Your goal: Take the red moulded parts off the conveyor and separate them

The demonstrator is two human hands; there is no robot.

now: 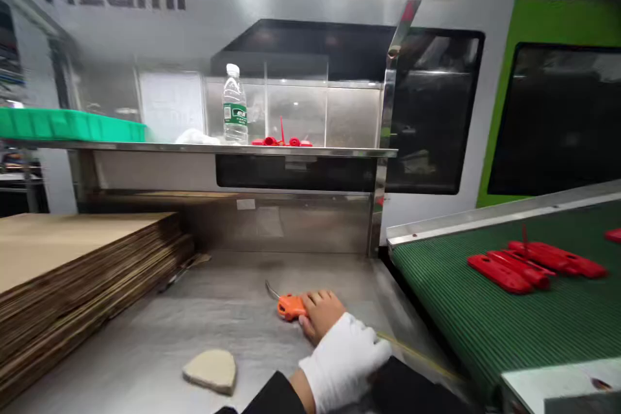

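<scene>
My right hand, bare at the fingers, rests low over the metal table. Its fingers close round the handle of an orange tool with a thin curved metal tip pointing up and left. Across my right wrist lies my left hand in a white glove. The left fingers look curled at the right wrist or cuff, but what they grip is hidden. To the left of both hands a beige rounded pad lies flat on the table.
A tall stack of cardboard sheets stands at left. Red plastic parts sit on the green conveyor belt at right. The shelf ahead bears a water bottle, more red parts and a green tray.
</scene>
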